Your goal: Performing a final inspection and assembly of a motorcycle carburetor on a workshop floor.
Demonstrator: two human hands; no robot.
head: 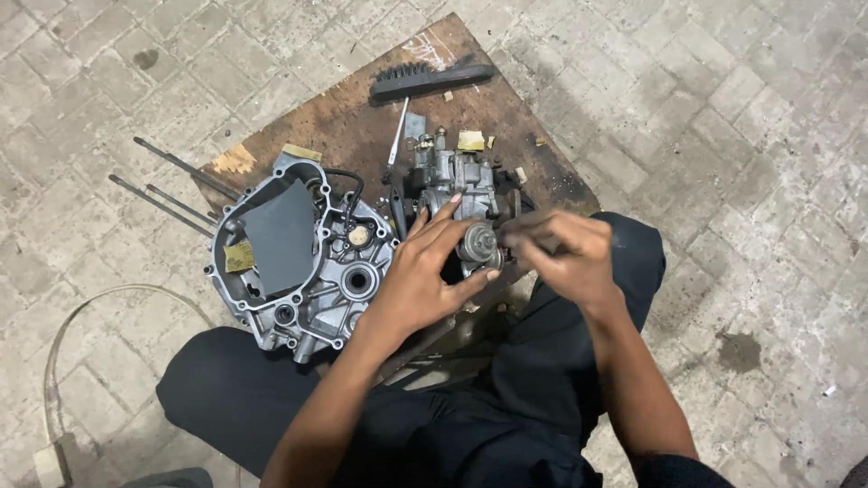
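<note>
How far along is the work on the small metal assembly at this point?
Done: the engine case half lies open on the wooden board, dark sheet on it, long studs beside it. In hand: the left hand steadies the carburetor-like assembly while the right hand works at its round fitting. Left: the case remains open; brush unused.

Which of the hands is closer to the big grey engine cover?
Left. The left hand sits just right of the engine cover, gripping the carburetor; the right hand is farther right, beyond the carburetor.
</note>
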